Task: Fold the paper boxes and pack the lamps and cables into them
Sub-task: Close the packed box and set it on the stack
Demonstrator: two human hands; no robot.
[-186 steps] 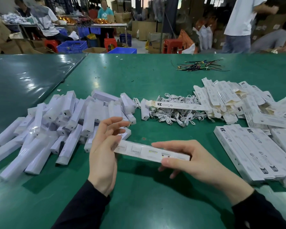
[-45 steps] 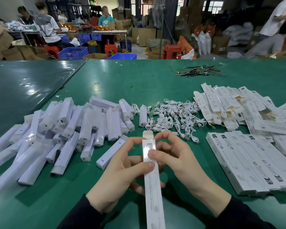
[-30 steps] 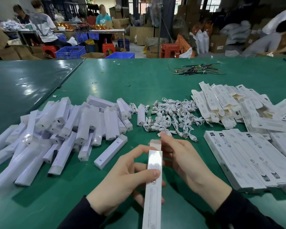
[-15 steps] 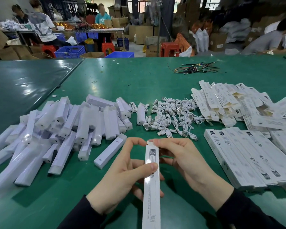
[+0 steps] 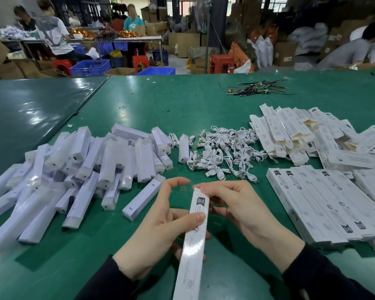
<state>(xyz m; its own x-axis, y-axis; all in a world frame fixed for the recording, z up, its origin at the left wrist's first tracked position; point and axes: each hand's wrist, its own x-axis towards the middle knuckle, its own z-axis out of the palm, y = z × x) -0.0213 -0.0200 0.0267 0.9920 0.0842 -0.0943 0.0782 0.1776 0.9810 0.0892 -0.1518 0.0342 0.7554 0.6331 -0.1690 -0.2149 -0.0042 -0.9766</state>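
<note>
Since half a second ago, left hand (image 5: 160,230) and right hand (image 5: 238,208) keep gripping the paper box (image 5: 193,239) (end flap closed).

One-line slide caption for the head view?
Both hands, left and right, hold a long white paper box above the green table, between lamps and cables.

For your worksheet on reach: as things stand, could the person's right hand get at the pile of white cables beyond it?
Probably not at once: the right hand is pinching the long paper box. The green table up to the cable pile lies bare, so once it lets go, likely yes.
</note>
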